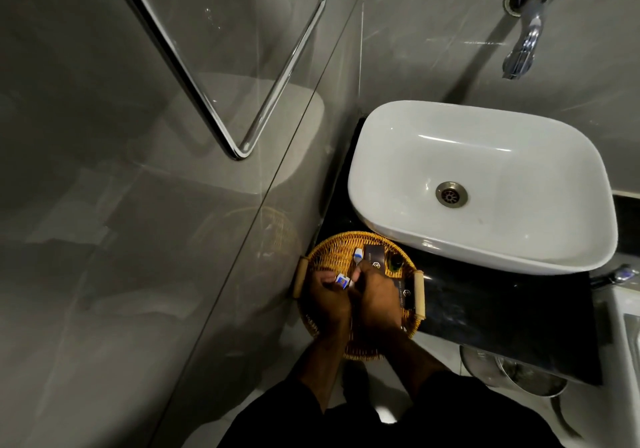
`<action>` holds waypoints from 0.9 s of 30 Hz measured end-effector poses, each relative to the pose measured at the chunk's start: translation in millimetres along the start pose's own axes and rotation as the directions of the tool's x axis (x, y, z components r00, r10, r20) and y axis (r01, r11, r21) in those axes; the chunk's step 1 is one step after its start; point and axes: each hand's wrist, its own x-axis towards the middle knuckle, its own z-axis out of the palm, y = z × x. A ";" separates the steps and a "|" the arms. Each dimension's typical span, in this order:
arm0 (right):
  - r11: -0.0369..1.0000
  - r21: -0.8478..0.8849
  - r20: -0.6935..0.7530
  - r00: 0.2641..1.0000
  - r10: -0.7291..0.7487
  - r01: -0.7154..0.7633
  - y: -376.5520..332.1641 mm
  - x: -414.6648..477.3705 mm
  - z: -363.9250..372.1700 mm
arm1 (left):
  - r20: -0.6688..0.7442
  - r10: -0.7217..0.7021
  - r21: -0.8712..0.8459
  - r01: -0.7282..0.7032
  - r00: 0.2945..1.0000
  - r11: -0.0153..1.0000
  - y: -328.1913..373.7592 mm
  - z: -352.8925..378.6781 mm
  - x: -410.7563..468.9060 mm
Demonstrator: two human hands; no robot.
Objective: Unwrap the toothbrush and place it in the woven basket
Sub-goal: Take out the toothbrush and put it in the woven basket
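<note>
A person in dark sleeves stands over a black stone surface (485, 295) in a grey-tiled bathroom, both hands working above a round woven wicker basket with pale wooden handles (323, 250). The left hand (327, 300) is closed around a small blue-and-white packet end (342, 279); the right hand (375, 297) is curled shut on the slim white toothbrush in its wrapper (357, 257), whose far end pokes out beyond the knuckles over the basket. Each grip is tight, fingers folded in, and the two hands touch at the knuckles. How much wrapper is off cannot be told. The toothbrush looks light and stiff, its film thin and slippery, so it is best pinched at the handle while the wrapper's loose end is pulled. Beyond the hands, dark printed sachets (375, 253) and a small dark bottle (396, 262) lie in the basket. Farther back sits a white ceramic basin (485, 146) just beside the basket, with a chrome wall tap (523, 45) above.
</note>
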 end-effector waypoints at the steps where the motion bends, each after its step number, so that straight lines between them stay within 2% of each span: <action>1: 1.000 0.002 0.012 1.000 0.004 -0.004 0.8 0.7 -0.3 | 0.030 0.037 0.038 -0.038 0.999 0.999 -1.1 0.7 0.1; 5: 1.000 -0.016 0.040 0.999 0.004 -0.003 3.6 3.4 -1.0 | 0.212 0.119 0.136 -0.150 0.970 0.979 0.5 -2.8 5.1; 8: 0.996 -0.086 0.057 0.998 -0.019 0.024 4.5 3.9 -2.9 | 0.288 0.184 0.415 -0.296 0.940 0.861 -5.7 -10.1 10.8; 10: 0.985 -0.159 0.082 0.996 -0.047 0.060 7.0 4.4 -3.1 | 0.371 0.149 0.515 -0.337 0.917 0.788 -7.2 -13.4 13.2; 12: 0.975 -0.210 0.100 0.993 -0.059 0.079 9.1 6.5 -4.2 | 0.421 0.105 0.547 -0.344 0.901 0.763 -9.4 -13.1 15.9; 15: 0.962 -0.269 0.155 0.988 -0.002 0.044 11.8 11.8 -5.0 | 0.497 0.167 0.571 -0.466 0.852 0.676 -11.5 -15.2 14.4; 17: 0.957 -0.290 0.163 0.986 0.018 0.030 15.1 13.5 -4.9 | 0.522 0.197 0.505 -0.486 0.830 0.713 -14.5 -16.7 16.1; 20: 0.961 -0.262 0.129 0.990 -0.060 0.092 21.3 8.2 -5.3 | 0.587 0.181 0.541 -0.549 0.789 0.638 -19.0 -22.9 16.1; 22: 0.969 -0.219 0.073 0.992 -0.102 0.115 24.4 2.7 -5.9 | 0.579 0.216 0.550 -0.573 0.786 0.608 -25.5 -25.7 12.2; 24: 0.975 -0.189 0.025 0.993 -0.116 0.119 25.6 -0.5 -5.3 | 0.490 0.268 0.599 -0.544 0.830 0.588 -28.2 -28.0 6.8; 25: 0.976 -0.187 0.026 0.993 -0.111 0.114 26.3 -1.4 -4.3 | 0.460 0.264 0.642 -0.523 0.848 0.561 -25.2 -29.6 2.4; 27: 0.971 -0.221 0.085 0.993 -0.077 0.095 27.1 -2.6 0.1 | 0.380 0.208 0.684 -0.425 0.901 0.593 -22.4 -28.1 0.4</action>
